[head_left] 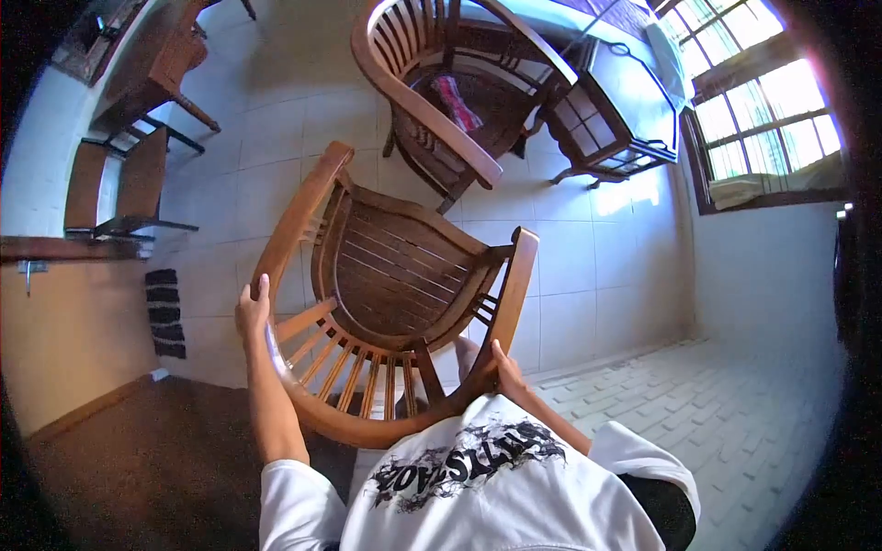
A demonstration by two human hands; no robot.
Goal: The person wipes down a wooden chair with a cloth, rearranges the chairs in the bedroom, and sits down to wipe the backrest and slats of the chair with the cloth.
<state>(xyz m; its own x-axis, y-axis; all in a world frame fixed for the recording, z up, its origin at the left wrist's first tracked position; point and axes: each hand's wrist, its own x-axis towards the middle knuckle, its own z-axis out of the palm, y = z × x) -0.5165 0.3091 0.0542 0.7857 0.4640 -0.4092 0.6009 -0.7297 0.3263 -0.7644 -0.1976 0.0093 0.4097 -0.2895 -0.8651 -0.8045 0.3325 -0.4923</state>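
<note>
A brown wooden armchair (pixel 404 262) with a slatted seat and a curved, spindled back is right in front of my body, its back rail close to my shirt. My left hand (pixel 253 308) grips the rail on the left side, thumb up along its edge. On the right side, my right hand (pixel 503 365) holds the same curved rail nearer to my body, its fingers partly hidden by the wood. The chair's legs are mostly out of sight beneath the seat.
A second wooden armchair (pixel 418 106) stands just ahead, a red and white cloth (pixel 457 103) on its seat. A glass-sided wooden cabinet (pixel 611 110) is beside it. At left are a small chair (pixel 138 184), a wooden desk (pixel 156 69) and a striped mat (pixel 165 312).
</note>
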